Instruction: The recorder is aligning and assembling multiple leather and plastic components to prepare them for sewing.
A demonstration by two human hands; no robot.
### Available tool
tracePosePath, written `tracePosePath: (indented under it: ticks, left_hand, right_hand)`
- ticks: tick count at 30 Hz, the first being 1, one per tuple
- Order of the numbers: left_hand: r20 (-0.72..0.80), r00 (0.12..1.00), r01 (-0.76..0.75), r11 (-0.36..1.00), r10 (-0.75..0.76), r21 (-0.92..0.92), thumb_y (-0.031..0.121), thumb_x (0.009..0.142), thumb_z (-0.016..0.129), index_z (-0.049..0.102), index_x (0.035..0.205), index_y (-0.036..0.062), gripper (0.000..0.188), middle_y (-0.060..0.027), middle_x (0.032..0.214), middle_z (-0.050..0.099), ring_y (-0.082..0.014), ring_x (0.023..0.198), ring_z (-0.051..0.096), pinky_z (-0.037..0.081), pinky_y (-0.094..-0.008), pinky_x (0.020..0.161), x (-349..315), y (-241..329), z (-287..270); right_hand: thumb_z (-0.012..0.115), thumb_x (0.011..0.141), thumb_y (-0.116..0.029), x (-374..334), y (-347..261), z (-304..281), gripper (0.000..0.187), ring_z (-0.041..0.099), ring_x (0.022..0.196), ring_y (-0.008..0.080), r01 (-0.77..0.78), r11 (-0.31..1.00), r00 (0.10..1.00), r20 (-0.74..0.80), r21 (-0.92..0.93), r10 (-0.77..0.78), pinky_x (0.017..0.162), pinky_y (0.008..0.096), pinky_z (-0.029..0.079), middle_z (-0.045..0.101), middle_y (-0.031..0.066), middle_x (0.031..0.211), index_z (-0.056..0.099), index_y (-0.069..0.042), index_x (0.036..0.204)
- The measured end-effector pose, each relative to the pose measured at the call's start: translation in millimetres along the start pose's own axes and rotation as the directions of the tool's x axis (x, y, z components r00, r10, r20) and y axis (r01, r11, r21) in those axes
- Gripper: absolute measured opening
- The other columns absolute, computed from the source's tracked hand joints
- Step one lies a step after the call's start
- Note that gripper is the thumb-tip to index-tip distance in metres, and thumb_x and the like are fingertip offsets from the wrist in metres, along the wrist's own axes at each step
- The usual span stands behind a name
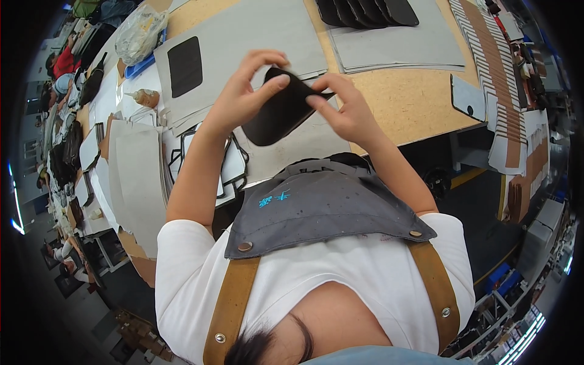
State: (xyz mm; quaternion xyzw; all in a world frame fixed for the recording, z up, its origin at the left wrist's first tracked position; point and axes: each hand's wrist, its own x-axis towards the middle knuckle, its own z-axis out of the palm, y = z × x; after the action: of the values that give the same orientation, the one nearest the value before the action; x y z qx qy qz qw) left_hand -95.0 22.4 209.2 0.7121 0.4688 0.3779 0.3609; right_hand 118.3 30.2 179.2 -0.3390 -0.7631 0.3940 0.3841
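Observation:
My left hand [246,91] and my right hand [348,112] are raised over the near part of the table. Between them hangs a black flat panel with rounded corners [275,120], which looks like leather. The left thumb and fingers pinch its upper edge. At its upper right corner, the right thumb and forefinger are closed on the edge, where a thin layer seems to stand apart. A similar black panel [185,67] lies flat on grey board to the left. Several more black panels [371,13] lie fanned in an overlapping row at the far side.
Large grey sheets [261,36] cover much of the wooden table [407,103]. Leftward are a bottle of amber liquid [145,97], a blue tray [141,66] with a clear plastic bag [140,33], and stacked grey boards [137,176]. Black-edged white pieces [233,161] lie below my left hand.

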Motion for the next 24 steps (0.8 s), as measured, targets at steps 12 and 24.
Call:
tracePosePath:
  ticks: [12,24]
  left_hand:
    - [-0.298,0.864,0.225,0.840,-0.407,-0.494,0.021,0.089,0.058,0.058,0.101,-0.0023,0.026,-0.0010,0.090,0.060,-0.0065,0.084,0.050,0.038,-0.0205,0.077,-29.5,-13.8,16.1]
    - [0.000,0.999,0.050,0.937,-0.054,0.346,0.007,0.079,0.062,0.060,0.091,0.0012,0.013,-0.0070,0.086,0.062,-0.0230,0.089,0.054,0.036,-0.0322,0.087,-31.9,17.9,13.4]
  right_hand:
    - [0.049,0.091,-0.012,-15.4,55.1,-18.0,0.014,0.051,0.099,0.0133,-0.058,0.257,0.773,-0.119,0.965,0.623,0.093,0.0293,0.035,0.057,0.0048,0.102,0.050,-0.003,0.102]
    - [0.065,0.077,-0.013,0.8,20.0,-15.4,0.034,0.047,0.111,0.0236,0.106,0.992,0.986,-0.121,-0.069,-0.114,0.100,0.0373,0.029,0.056,0.0044,0.110,0.055,-0.011,0.110]
